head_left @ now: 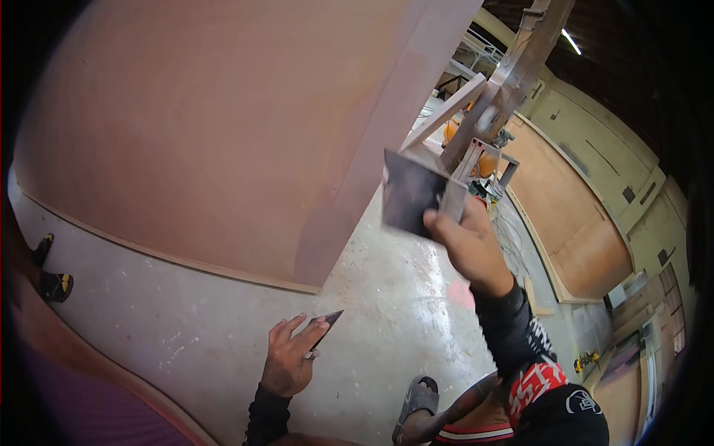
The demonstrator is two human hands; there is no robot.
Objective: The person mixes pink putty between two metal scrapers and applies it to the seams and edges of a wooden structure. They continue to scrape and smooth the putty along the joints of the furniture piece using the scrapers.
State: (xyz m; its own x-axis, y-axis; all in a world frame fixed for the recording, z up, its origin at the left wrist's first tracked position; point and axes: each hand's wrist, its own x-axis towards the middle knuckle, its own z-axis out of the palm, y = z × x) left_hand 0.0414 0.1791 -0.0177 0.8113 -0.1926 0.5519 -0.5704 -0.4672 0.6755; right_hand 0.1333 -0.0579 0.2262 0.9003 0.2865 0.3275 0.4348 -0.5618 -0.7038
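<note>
Scraper (413, 195) pinched in the right hand (476, 245), next to the big panel (201, 149), can't tell if touching | left hand (288, 358) pinching another dark blade (327, 327) over the floor (216, 334) | prob between strokes on that panel, next pass would want a steady, even edge

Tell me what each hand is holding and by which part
The right hand holds a flat dark scraper by its pale edge, thumb on the face. The left hand holds another dark blade by its near end.
</note>
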